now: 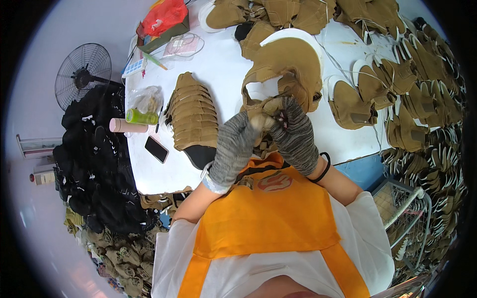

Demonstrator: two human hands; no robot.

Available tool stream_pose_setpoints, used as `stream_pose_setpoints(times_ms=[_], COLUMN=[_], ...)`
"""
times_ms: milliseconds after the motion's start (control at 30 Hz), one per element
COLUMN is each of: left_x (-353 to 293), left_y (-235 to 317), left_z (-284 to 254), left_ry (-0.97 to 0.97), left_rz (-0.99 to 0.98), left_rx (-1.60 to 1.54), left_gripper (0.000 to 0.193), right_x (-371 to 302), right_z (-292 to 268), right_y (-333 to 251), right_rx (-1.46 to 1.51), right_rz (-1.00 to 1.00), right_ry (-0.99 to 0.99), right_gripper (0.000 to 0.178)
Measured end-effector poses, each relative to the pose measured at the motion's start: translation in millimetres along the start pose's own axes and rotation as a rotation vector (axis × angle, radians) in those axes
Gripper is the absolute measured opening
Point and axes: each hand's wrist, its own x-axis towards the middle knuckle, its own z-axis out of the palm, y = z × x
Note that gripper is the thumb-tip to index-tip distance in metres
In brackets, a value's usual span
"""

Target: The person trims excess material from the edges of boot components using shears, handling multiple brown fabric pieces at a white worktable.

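Both my hands wear grey knitted gloves and meet in front of my chest, at the table's near edge. My left hand (232,149) is closed, its fingertips slightly blurred, pinching the near end of a tan shoe upper (271,106). Close against it, my right hand (295,130) is closed on the same upper, thumb and fingers bent inward. Just beyond lie large tan shoe uppers (293,57) with a white curved edge; where the held one ends among them I cannot tell. To the left rests an overlapping row of tan shoe uppers (195,111).
On the white table (149,176) lie a phone (156,149), a pink bottle (128,125), a green roll (141,116) and a box with a red bag (165,17). Tan uppers (350,104) crowd the right. Left are a fan (83,77) and a black pile (99,164); a wire cart (407,213) stands right.
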Motion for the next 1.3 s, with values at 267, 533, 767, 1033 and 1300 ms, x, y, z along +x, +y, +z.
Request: stream_pose_setpoints(times_ms=[267,533,767,1033,1300], left_x=[-5.1,-8.6,-17.6,-16.4,-14.5], left_y=[-28.8,-2.3,12.3,15.2,20.8], left_z=[-12.2,-0.9,9.2,3.2,4.9], left_ry=[-0.022,0.129,0.133,0.039,0.05], left_rz=[0.226,0.279,0.141,0.261,0.262], left_rx=[0.597,0.456,0.373,0.656,0.739], left_gripper=[0.021,0.017,0.012,0.012,0.013], right_x=[8.2,-0.3,8.4,8.7,4.3], right_z=[-21.8,-46.8,-43.2,-42.2,-37.3], right_y=[-14.1,-42.9,-53.9,-40.7,-37.2], right_rx=[-0.418,-0.274,-0.618,-0.703,-0.604], right_rz=[-0.044,0.158,-0.246,-0.355,-0.232], right_ry=[-0.237,-0.081,-0.345,-0.302,-0.266], right_gripper=[0.025,0.021,0.049,0.051,0.044])
